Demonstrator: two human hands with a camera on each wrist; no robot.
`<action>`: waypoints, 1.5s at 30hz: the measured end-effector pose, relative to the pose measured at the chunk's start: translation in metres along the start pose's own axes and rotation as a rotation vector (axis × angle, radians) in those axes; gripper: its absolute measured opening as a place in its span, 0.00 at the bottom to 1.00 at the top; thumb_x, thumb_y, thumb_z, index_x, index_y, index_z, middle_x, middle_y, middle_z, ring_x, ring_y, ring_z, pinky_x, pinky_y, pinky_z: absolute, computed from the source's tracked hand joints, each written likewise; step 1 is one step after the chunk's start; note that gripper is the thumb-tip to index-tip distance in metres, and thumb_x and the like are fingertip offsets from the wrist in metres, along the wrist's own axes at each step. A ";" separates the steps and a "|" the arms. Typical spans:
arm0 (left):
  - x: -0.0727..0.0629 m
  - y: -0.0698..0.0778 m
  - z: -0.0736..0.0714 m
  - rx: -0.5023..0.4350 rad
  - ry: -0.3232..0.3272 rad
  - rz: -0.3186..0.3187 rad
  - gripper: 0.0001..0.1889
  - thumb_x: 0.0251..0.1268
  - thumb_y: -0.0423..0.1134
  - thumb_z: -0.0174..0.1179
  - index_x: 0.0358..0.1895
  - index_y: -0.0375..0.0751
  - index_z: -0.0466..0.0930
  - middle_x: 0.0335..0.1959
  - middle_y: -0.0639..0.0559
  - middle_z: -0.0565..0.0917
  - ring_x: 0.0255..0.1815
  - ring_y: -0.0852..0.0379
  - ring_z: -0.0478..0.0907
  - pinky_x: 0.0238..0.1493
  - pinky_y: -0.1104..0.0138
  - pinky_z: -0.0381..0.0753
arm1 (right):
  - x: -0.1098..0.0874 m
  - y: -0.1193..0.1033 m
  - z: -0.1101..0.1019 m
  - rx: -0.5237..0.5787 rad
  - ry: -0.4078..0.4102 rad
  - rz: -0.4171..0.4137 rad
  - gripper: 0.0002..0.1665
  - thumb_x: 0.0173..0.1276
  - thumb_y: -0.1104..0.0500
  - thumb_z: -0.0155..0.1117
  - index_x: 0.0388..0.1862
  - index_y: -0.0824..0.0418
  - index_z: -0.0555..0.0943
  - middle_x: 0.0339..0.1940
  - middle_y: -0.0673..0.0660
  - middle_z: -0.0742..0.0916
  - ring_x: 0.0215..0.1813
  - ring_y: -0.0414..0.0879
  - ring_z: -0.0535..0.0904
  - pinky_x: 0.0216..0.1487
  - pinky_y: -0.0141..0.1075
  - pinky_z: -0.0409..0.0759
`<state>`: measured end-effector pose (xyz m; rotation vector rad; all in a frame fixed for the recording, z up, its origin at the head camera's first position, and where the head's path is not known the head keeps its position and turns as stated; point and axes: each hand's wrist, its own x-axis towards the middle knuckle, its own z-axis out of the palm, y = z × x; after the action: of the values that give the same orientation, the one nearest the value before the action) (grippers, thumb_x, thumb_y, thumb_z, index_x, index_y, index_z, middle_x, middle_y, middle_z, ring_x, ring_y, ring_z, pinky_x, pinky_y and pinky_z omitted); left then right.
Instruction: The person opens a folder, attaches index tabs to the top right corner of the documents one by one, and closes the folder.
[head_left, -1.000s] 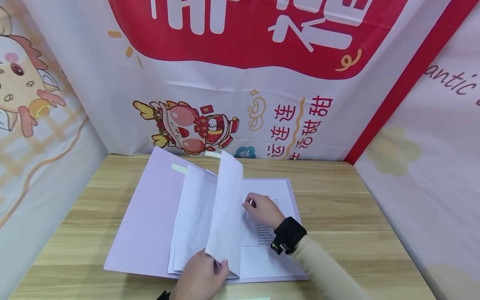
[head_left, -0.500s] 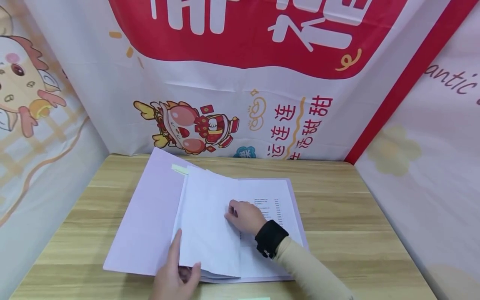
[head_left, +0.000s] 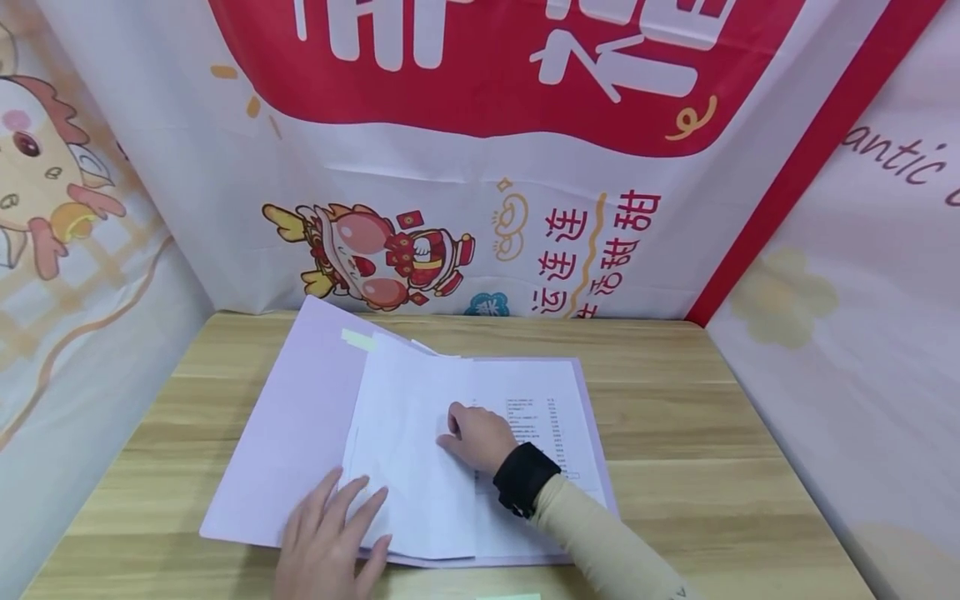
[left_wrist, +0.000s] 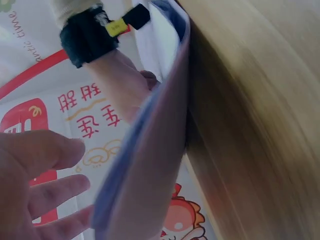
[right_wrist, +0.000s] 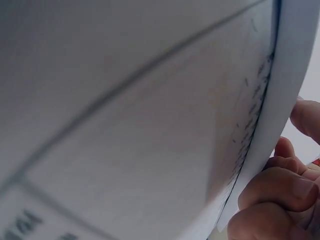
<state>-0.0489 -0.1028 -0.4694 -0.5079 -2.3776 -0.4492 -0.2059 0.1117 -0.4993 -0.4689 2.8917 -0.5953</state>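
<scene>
A lilac folder [head_left: 273,433] lies spread on the wooden table, with white sheets inside. A blank white page [head_left: 408,392] covers its left part, and a page with printed lines [head_left: 531,383] shows on the right. My left hand [head_left: 326,529] is at the lower left edge of the blank page, fingers spread and straight; the left wrist view shows this hand [left_wrist: 45,175] beside the folder edge. Over the blank page near the fold, my right hand [head_left: 480,437] rests with curled fingers. In the right wrist view its curled fingers [right_wrist: 275,187] are against the paper, pinching nothing visible.
A pale green sticky tab [head_left: 358,339] sticks out at the top of the sheets. Another pale green slip [head_left: 510,597] is at the near table edge. Printed cloth walls [head_left: 450,175] close off the back and both sides of the table [head_left: 697,450].
The raised page has been turned over to the left and now lies flat. My left hand let go of it and moved left; my right hand slid left along the fold.
</scene>
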 end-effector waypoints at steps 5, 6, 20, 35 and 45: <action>-0.007 -0.006 0.002 0.044 -0.117 -0.014 0.24 0.52 0.51 0.60 0.51 0.42 0.87 0.57 0.39 0.83 0.68 0.34 0.65 0.77 0.40 0.45 | -0.001 0.000 -0.001 0.007 -0.002 0.001 0.16 0.70 0.44 0.69 0.35 0.51 0.74 0.22 0.46 0.77 0.24 0.40 0.72 0.27 0.32 0.68; -0.008 -0.007 0.002 0.045 -0.125 -0.025 0.25 0.48 0.49 0.63 0.51 0.42 0.87 0.56 0.40 0.83 0.68 0.34 0.65 0.79 0.43 0.41 | -0.001 0.000 -0.001 0.007 0.000 0.000 0.16 0.70 0.44 0.69 0.35 0.51 0.74 0.22 0.46 0.77 0.24 0.40 0.72 0.26 0.32 0.68; -0.007 -0.007 0.001 0.000 -0.099 -0.106 0.21 0.62 0.50 0.55 0.48 0.42 0.88 0.50 0.42 0.85 0.62 0.35 0.72 0.64 0.36 0.60 | -0.007 -0.001 -0.012 0.053 -0.020 0.048 0.15 0.72 0.44 0.67 0.35 0.51 0.75 0.22 0.47 0.77 0.25 0.41 0.73 0.28 0.33 0.70; 0.025 0.019 0.005 -0.050 -0.122 0.027 0.17 0.63 0.46 0.62 0.51 0.43 0.87 0.52 0.46 0.85 0.57 0.41 0.80 0.58 0.39 0.72 | -0.062 0.020 -0.065 0.161 -0.030 -0.040 0.07 0.75 0.52 0.64 0.37 0.52 0.79 0.20 0.45 0.78 0.21 0.39 0.73 0.22 0.32 0.71; 0.056 0.052 0.030 -0.137 -0.556 -0.013 0.25 0.62 0.50 0.70 0.61 0.45 0.83 0.63 0.42 0.81 0.66 0.43 0.74 0.64 0.38 0.70 | -0.113 0.037 -0.089 0.187 -0.039 -0.058 0.06 0.74 0.56 0.65 0.35 0.52 0.79 0.19 0.44 0.76 0.22 0.36 0.70 0.23 0.29 0.69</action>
<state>-0.0806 -0.0312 -0.4446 -0.7597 -2.8930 -0.5321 -0.1282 0.2133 -0.4232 -0.5323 2.7590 -0.8463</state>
